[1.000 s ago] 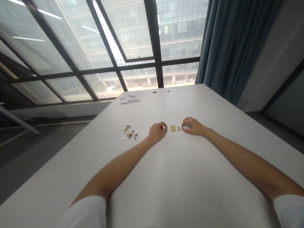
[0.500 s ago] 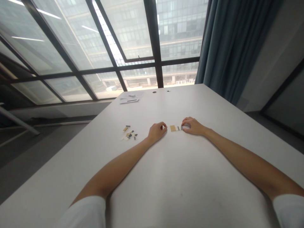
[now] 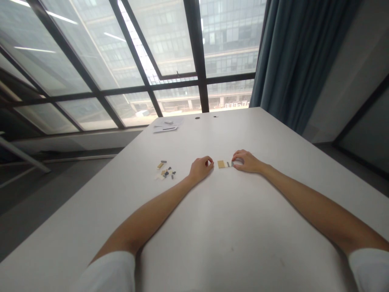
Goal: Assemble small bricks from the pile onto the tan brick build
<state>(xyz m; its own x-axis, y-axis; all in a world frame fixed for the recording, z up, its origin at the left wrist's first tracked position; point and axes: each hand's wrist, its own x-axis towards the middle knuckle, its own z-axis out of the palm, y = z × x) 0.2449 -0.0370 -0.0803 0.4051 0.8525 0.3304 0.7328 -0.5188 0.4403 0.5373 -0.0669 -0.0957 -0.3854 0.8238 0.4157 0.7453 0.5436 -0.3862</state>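
A small tan studded plate (image 3: 221,164) with a grey piece at its right end lies flat on the white table (image 3: 231,227). My right hand (image 3: 246,161) rests just right of it, fingers curled in a pinch that touches the grey end. My left hand (image 3: 201,168) sits a short gap to the plate's left, fingers curled with thumb against fingertips; whatever is between them is too small to make out. A loose heap of tan, grey and white building pieces (image 3: 165,171) lies further left of my left hand.
Papers (image 3: 167,124) lie at the table's far edge near the window, with two small dark round spots (image 3: 197,118) beside them. A blue curtain (image 3: 291,61) hangs at the back right. The table's left edge drops to a grey floor.
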